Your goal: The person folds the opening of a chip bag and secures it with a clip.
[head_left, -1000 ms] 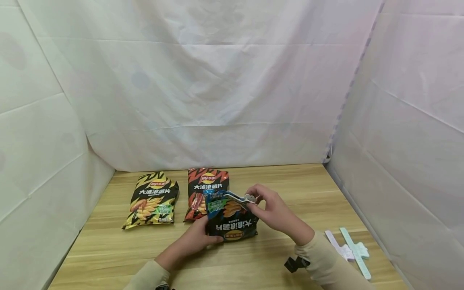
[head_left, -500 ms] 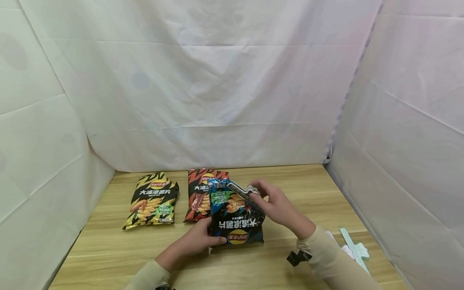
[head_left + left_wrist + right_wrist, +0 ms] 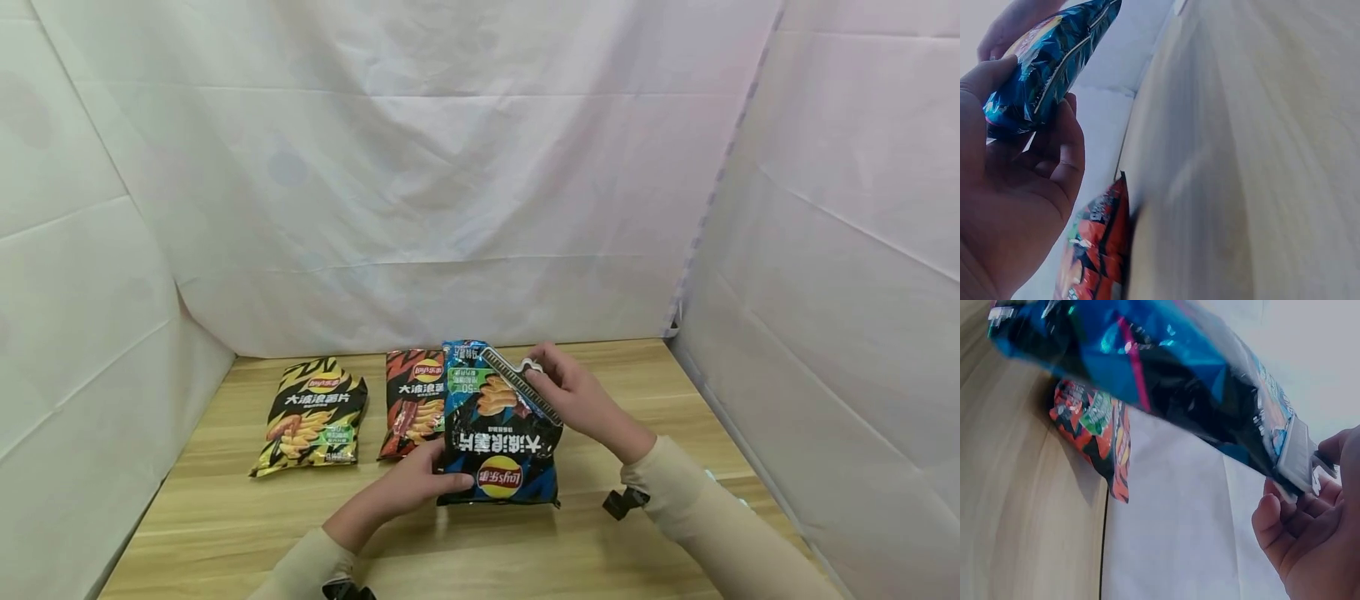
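Two bare hands hold a blue and black chip bag (image 3: 487, 442) raised above the middle of a wood-grain table (image 3: 240, 533), its printed lettering upside down to the person. The left hand (image 3: 412, 485) comes in slantwise from the near edge and grips the bag's lower left corner; its thumb lies flat across the front while its fingers bend behind, and the left wrist view shows the bag pinched between them, with a hollow at the palm. The right hand (image 3: 567, 396) reaches in from the near right corner, higher than the left, wrist angled inward. Its thumb and curled fingers pinch a grey-and-white clip (image 3: 519, 385), which runs diagonally across the bag's upper right corner, touching it. The grip is closed down to the thickness of the clip's handle.

Behind the blue bag, near the far edge, lies a red and black bag (image 3: 411, 412), partly covered from view. A yellow and black bag (image 3: 313, 421) lies farther left, toward the far left corner. Near the right edge, scraps of a pale green item (image 3: 710, 475) show past the right sleeve (image 3: 712, 512). White cloth (image 3: 450, 192) hangs beyond the far edge.
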{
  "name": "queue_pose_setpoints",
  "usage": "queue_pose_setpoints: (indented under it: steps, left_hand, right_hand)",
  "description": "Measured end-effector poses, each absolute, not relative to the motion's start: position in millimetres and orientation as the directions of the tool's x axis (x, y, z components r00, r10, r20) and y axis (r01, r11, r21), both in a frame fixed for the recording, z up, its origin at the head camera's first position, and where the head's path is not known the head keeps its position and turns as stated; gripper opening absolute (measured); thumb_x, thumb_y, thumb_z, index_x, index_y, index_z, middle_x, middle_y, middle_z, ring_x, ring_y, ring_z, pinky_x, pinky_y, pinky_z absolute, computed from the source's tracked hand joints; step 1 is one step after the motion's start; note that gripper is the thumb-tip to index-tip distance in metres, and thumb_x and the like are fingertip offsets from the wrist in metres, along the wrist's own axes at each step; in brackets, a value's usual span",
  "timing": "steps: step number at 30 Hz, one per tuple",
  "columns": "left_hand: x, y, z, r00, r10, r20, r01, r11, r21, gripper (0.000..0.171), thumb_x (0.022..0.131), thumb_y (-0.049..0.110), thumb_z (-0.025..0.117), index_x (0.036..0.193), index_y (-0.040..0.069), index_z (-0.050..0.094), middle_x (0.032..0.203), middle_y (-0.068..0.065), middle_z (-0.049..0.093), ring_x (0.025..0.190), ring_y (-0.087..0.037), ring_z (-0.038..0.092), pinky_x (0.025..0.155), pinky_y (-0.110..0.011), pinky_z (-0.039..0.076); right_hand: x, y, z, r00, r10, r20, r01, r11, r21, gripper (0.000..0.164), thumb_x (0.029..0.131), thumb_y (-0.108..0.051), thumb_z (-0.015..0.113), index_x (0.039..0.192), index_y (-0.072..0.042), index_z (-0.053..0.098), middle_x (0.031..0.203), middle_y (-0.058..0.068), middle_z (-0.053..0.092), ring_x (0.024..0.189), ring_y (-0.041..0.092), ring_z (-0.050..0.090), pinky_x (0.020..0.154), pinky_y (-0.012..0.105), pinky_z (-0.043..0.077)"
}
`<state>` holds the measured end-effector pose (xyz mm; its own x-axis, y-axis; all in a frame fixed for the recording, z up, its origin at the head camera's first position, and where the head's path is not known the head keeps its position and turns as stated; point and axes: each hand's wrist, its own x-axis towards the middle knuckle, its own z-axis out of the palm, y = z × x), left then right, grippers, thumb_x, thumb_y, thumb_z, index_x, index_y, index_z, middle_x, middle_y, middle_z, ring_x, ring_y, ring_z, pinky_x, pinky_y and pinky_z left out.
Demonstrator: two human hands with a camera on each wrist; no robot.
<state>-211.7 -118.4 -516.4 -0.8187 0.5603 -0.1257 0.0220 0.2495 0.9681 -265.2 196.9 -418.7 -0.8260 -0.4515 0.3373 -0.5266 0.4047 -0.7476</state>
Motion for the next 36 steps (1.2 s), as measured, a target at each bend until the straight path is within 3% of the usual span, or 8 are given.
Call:
queue_pose_setpoints:
  steps: [3,6,10,14,17,20,27,36]
  left_hand:
    - [-212,-115,-511,-0.827,0.547,-0.129,0.024,0.264,0.964,0.065,0.106,0.042,0.078,0.151,0.0,0.056,0.122,-0.007,0.072,0.105,-0.021,0.069,0.086,-0.04,0.057]
    - [-213,-112,-509,-0.827,0.548,-0.124,0.024,0.255,0.967,0.065,0.106,0.041,0.078,0.15,-0.001,0.056,0.122,-0.008,0.073,0.105,-0.023,0.07,0.087,-0.04,0.058]
    - [-214,-111,-508,-0.843,0.517,-0.147,0.015,0.297,0.955,0.081,0.104,0.047,0.078,0.158,-0.006,0.049,0.142,-0.021,0.066,0.126,-0.035,0.066,0.1,-0.05,0.057]
    - [-213,-109,-507,-0.862,0.47,-0.19,-0.016,0.35,0.937,0.103,0.102,0.051,0.079,0.166,-0.014,0.03,0.166,-0.037,0.04,0.152,-0.052,0.044,0.115,-0.065,0.046]
    - [-215,-104,-506,-0.868,0.453,-0.204,-0.041,0.344,0.938,0.107,0.102,0.05,0.08,0.168,-0.015,0.025,0.171,-0.039,0.03,0.157,-0.054,0.034,0.119,-0.067,0.041]
    - [-219,-93,-506,-0.878,0.443,-0.181,-0.033,0.321,0.946,0.103,0.102,0.049,0.08,0.167,-0.013,0.031,0.168,-0.036,0.038,0.155,-0.052,0.039,0.118,-0.066,0.043]
    - [-236,-55,-511,-0.894,0.43,-0.124,-0.041,0.196,0.98,0.079,0.103,0.045,0.081,0.161,0.0,0.052,0.144,-0.015,0.068,0.131,-0.033,0.066,0.109,-0.056,0.055]
    - [-254,-12,-507,-0.913,0.383,-0.14,-0.098,0.126,0.987,0.074,0.103,0.041,0.082,0.16,0.003,0.053,0.144,-0.012,0.069,0.132,-0.03,0.065,0.113,-0.057,0.051]
  right_hand:
    - [-270,200,-416,-0.835,-0.449,0.319,-0.506,0.399,-0.765,0.017,0.118,-0.021,0.057,0.132,-0.013,0.062,0.081,0.005,0.059,0.063,0.021,0.051,0.058,0.034,0.044]
    - [-273,201,-414,-0.839,-0.441,0.32,-0.502,0.395,-0.77,0.019,0.118,-0.02,0.057,0.134,-0.011,0.063,0.084,0.006,0.063,0.065,0.021,0.054,0.058,0.033,0.045]
    - [-277,201,-413,-0.841,-0.439,0.317,-0.495,0.386,-0.779,0.019,0.118,-0.019,0.058,0.133,-0.01,0.065,0.089,0.006,0.068,0.069,0.022,0.061,0.06,0.033,0.05]
    - [-282,203,-414,-0.841,-0.448,0.303,-0.483,0.371,-0.793,0.021,0.118,-0.021,0.057,0.134,-0.009,0.065,0.093,0.009,0.071,0.074,0.025,0.069,0.063,0.035,0.056]
    - [-289,206,-416,-0.841,-0.458,0.289,-0.469,0.349,-0.811,0.024,0.119,-0.02,0.056,0.137,-0.007,0.063,0.098,0.012,0.073,0.078,0.027,0.074,0.066,0.037,0.061]
    - [-299,214,-419,-0.844,-0.458,0.278,-0.454,0.336,-0.825,0.026,0.119,-0.018,0.055,0.139,-0.003,0.062,0.104,0.015,0.075,0.082,0.029,0.077,0.069,0.039,0.064]
    - [-328,241,-430,-0.894,-0.376,0.244,-0.41,0.465,-0.785,0.029,0.118,-0.027,0.057,0.138,-0.009,0.067,0.103,0.012,0.074,0.085,0.027,0.071,0.072,0.036,0.06]
    - [-355,270,-433,-0.938,-0.297,0.177,-0.316,0.529,-0.788,0.041,0.118,-0.033,0.058,0.146,-0.003,0.065,0.111,0.017,0.075,0.091,0.026,0.07,0.082,0.041,0.058]
